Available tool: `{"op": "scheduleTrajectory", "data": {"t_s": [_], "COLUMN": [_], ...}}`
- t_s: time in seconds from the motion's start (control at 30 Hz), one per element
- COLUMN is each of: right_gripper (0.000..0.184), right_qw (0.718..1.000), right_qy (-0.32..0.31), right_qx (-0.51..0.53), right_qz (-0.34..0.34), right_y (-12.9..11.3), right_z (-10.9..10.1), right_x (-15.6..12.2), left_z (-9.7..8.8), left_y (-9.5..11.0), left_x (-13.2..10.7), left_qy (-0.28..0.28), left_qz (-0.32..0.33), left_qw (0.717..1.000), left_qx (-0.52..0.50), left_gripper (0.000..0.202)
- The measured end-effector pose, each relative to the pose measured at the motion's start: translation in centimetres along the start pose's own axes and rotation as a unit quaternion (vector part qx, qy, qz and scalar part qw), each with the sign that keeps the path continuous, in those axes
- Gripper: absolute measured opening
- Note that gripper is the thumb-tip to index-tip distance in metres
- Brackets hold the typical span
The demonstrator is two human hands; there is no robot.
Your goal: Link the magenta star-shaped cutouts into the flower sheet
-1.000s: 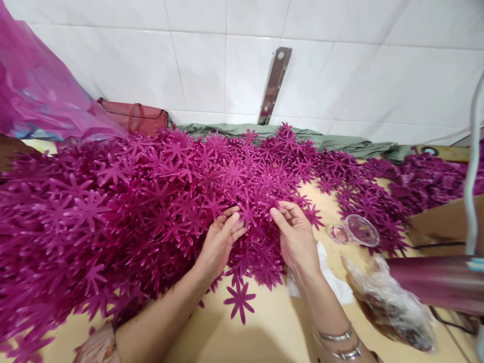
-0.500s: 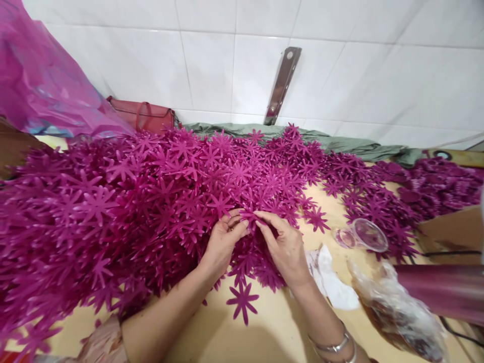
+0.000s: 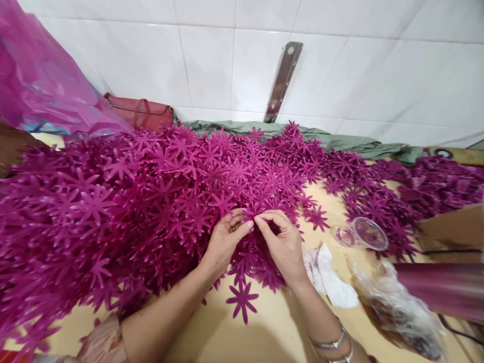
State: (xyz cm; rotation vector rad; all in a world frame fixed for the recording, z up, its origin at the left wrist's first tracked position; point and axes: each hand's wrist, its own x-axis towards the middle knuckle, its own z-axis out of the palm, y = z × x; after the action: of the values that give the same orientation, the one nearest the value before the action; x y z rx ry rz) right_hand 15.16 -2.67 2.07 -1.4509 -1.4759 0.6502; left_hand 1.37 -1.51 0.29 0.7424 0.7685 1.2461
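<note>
Between my two hands is a magenta flower-shaped petal piece (image 3: 254, 214), held just over the heap. My left hand (image 3: 224, 241) pinches its left side between thumb and fingers. From the right, my right hand (image 3: 283, 242) pinches the same piece with thumb and forefinger, the fingertips of both hands close together. Around and under them spreads a big heap of magenta flower pieces (image 3: 162, 186) with narrow petals. One loose flower piece (image 3: 242, 302) lies flat on the tan table (image 3: 219, 338) between my forearms. The fingers partly hide the held piece.
Right of my hand lie white tissue (image 3: 333, 282), a clear plastic cup (image 3: 365, 234) on its side, and a clear plastic bag (image 3: 401, 312) with brown contents. A purple roll (image 3: 442, 290) and cardboard box (image 3: 454, 232) stand farther right. A red handbag (image 3: 139, 112) rests by the tiled wall.
My fingertips have drawn closer together on the flower piece, the right thumb and forefinger now nearer the left thumb. The heap and other objects look the same.
</note>
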Motion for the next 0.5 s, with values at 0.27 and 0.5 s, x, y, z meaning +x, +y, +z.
{"op": "scheduleTrajectory", "data": {"t_s": [0.27,0.5], "right_gripper": [0.069,0.061], "right_qw": [0.988,0.995], "right_qy": [-0.06,-0.027], "right_qx": [0.113,0.068], "right_qz": [0.09,0.062], "right_y": [0.1,0.1], "right_z": [-1.0,-0.8], "right_x": [0.5,0.4], "left_z": [0.2,-0.1], "left_y": [-0.1,-0.2], "left_x": [0.2,0.0], "left_qy": [0.044,0.027], "left_qz": [0.008,0.01], "left_qw": [0.999,0.999], "left_qx": [-0.006,0.023], "left_gripper": [0.052,0.052]}}
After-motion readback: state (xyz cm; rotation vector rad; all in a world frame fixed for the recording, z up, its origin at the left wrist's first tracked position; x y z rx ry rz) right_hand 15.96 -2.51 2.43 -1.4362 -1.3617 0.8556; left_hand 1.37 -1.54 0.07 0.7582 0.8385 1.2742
